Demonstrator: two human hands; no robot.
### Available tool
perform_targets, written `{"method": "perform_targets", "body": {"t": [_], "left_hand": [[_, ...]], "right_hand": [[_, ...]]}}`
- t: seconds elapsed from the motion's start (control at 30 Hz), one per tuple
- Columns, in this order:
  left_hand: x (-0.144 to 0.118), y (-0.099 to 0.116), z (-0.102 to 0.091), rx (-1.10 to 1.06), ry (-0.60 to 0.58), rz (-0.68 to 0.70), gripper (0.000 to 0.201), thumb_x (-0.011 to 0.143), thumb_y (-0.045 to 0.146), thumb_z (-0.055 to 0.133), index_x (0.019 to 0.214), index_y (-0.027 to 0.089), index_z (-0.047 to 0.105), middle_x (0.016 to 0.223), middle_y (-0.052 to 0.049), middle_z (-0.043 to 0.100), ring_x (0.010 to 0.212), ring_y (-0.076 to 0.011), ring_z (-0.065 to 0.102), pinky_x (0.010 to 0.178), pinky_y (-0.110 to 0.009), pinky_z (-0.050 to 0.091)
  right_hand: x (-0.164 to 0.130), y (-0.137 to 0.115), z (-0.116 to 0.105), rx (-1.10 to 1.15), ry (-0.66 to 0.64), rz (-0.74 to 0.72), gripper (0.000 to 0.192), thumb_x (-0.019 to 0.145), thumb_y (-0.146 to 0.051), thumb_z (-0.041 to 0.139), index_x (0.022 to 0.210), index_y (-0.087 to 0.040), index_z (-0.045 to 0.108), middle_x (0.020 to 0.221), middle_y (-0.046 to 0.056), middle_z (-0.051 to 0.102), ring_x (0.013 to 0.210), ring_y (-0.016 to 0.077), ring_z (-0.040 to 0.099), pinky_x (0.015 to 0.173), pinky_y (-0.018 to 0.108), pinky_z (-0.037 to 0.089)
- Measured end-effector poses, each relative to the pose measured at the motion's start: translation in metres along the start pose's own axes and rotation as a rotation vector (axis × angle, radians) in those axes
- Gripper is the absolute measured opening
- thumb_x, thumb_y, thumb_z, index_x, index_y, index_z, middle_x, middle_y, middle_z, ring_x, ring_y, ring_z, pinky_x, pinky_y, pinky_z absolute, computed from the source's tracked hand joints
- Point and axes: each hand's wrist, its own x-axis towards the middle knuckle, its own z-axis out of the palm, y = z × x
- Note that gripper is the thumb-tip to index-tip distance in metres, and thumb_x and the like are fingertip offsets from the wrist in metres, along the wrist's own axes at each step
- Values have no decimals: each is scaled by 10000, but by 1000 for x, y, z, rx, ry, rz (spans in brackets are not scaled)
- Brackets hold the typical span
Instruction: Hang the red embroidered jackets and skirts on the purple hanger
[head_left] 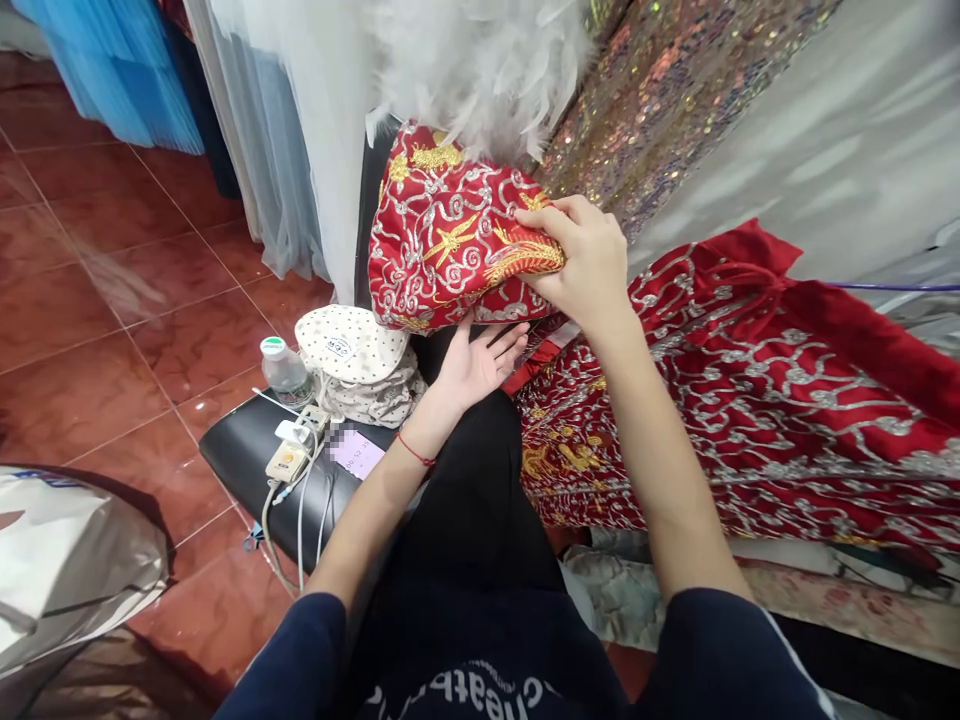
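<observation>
My right hand [589, 262] pinches a bunched fold of red cloth [439, 240] stitched with silver scrolls and gold birds, held up over my lap. Below that fold my left hand [480, 362] lies palm up with its fingers spread, holding nothing; a red string circles its wrist. The same embroidered red cloth [780, 400] spreads out to the right across a pile of other fabrics.
A black stool [247, 455] on my left carries a dotted cream hat [352, 345], a small plastic bottle [285, 370], a charger with white cables [289, 460] and a paper slip. White feathers [480, 60], sequinned fabric [675, 90] and tulle hang behind. A silvery bag [67, 560] lies lower left on red floor tiles.
</observation>
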Motion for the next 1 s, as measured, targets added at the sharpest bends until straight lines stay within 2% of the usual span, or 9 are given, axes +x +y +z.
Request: {"method": "perform_targets", "body": {"t": [0.13, 0.27, 0.43, 0.5, 0.6, 0.7, 0.83, 0.9, 1.0], "left_hand": [[2, 1, 1, 52, 61, 73, 342, 1054, 365, 380, 1133, 137, 623, 906, -68, 732, 712, -114, 705, 516, -152, 500], [4, -6, 5, 195, 161, 309, 240, 1012, 258, 447, 1058, 144, 653, 952, -68, 731, 769, -104, 718, 606, -151, 520], [-9, -11, 15, 463, 122, 627, 191, 940, 290, 562, 916, 152, 692, 987, -60, 750, 810, -130, 745, 595, -165, 515], [-17, -11, 20, 579, 108, 722, 232, 905, 359, 610, 897, 149, 709, 948, -73, 761, 823, -156, 751, 582, -180, 517], [-26, -14, 26, 699, 103, 799, 314, 858, 450, 649, 897, 150, 730, 924, -90, 776, 837, -184, 756, 566, -200, 525], [-33, -23, 30, 776, 93, 811, 386, 848, 513, 644, 903, 147, 752, 935, -106, 789, 854, -205, 760, 564, -223, 547], [-38, -39, 32, 883, 103, 799, 454, 869, 561, 613, 817, 138, 769, 893, -121, 795, 865, -230, 761, 602, -258, 579], [-39, -45, 33, 924, 100, 790, 466, 870, 566, 616, 771, 138, 770, 851, -120, 794, 847, -227, 759, 627, -261, 586], [-40, -53, 38, 945, 80, 769, 469, 849, 575, 645, 778, 130, 777, 852, -124, 796, 808, -219, 754, 596, -253, 579]], "right_hand": [[13, -14, -18, -18, -86, 84, 344, 987, -366, 439, 1162, -200, 684, 1170, 146, 683, 1087, 300, 618, 923, 466, 463], [36, -3, -51, 36, -156, 174, 364, 1006, -442, 415, 987, -217, 701, 963, 113, 725, 968, 292, 665, 837, 419, 492], [65, 29, -61, -123, 93, 485, 517, 959, -610, 483, 994, -134, 681, 1187, 252, 677, 1109, 393, 637, 929, 525, 465], [70, 32, -53, -23, 77, 521, 454, 978, -534, 496, 939, -118, 673, 1121, 250, 698, 1101, 366, 645, 957, 518, 463], [69, 21, -44, 257, 25, 365, 355, 1018, -414, 426, 1089, -133, 631, 1042, 153, 719, 1056, 276, 674, 957, 457, 499], [54, -1, -48, 444, 27, 75, 503, 996, -403, 436, 1450, -193, 386, 1307, 137, 633, 1243, 279, 603, 1047, 482, 479], [16, -24, -61, 440, -67, -303, 945, 850, -386, 632, 1603, -262, 74, 1688, 122, 147, 1556, 400, 171, 1227, 615, 245], [0, -26, -63, 411, -118, -401, 979, 820, -358, 669, 1603, -311, 83, 1716, 70, -45, 1578, 419, 35, 1237, 667, 169], [-10, -18, -62, 384, -112, -443, 896, 820, -314, 709, 1564, -324, 209, 1706, 27, -189, 1588, 394, -28, 1245, 670, 164]]}}
